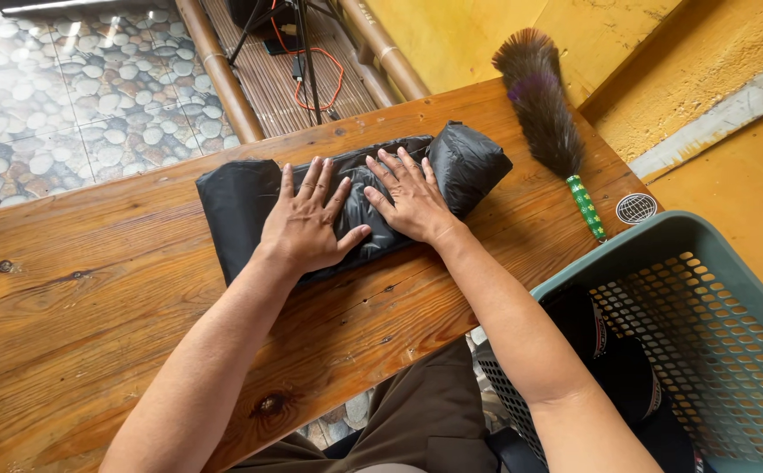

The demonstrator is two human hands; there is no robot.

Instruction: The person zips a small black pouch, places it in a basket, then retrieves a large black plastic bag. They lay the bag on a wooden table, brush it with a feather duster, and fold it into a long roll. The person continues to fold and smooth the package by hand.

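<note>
The folded black garment [346, 197] lies across the middle of the wooden surface [92, 298], its long side running left to right. You press it flat with both palms. Your left hand [309, 219] rests on the near middle of the bundle, fingers spread and released, grasping nothing. Your right hand [407, 197] lies just beside it to the right, also flat and released, fingers fanned toward the far edge. Farther right, a feather duster [546, 114] with a green handle lies on the surface, well apart from the garment. Near right, a teal plastic basket [714, 289] holds dark clothing.
</note>
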